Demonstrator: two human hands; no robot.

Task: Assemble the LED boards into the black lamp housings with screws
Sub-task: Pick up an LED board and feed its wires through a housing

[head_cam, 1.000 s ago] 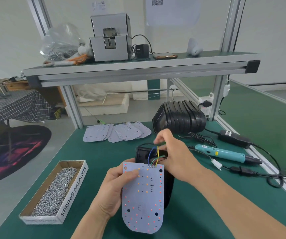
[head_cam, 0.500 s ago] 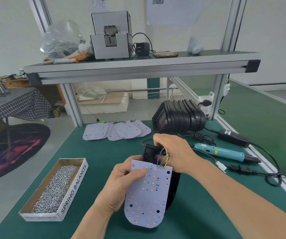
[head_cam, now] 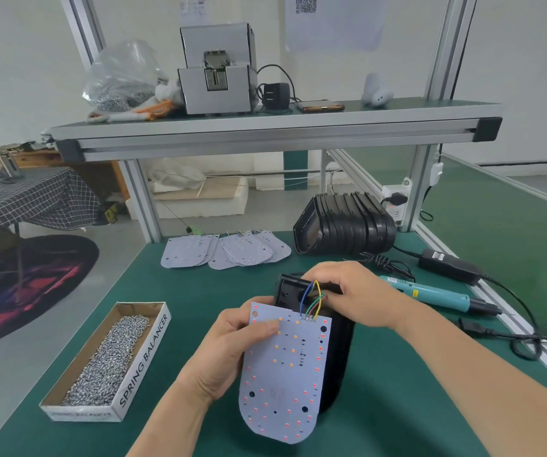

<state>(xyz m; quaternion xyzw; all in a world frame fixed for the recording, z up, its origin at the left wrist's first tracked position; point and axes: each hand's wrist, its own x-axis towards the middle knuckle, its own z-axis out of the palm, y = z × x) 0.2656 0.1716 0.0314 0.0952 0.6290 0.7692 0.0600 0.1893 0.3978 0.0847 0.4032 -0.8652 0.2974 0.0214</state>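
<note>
Here: L hand (head_cam: 229, 351) grips LED board (head_cam: 285, 374); R hand (head_cam: 361, 293) fingers (head_cam: 338, 303) pinch wires (head_cam: 315, 300).

One LED board (head_cam: 285, 374), four wires (head_cam: 301, 305), one housing (head_cam: 339, 351), one stack of housings (head_cam: 347, 225), one screwdriver (head_cam: 430, 293), one screw box (head_cam: 143, 354)

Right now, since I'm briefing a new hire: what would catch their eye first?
The white LED board, gripped by the left hand at centre front, its coloured wires pinched by the right hand over the black housing. A box of screws lies to its left; stacked black housings stand behind.
</note>
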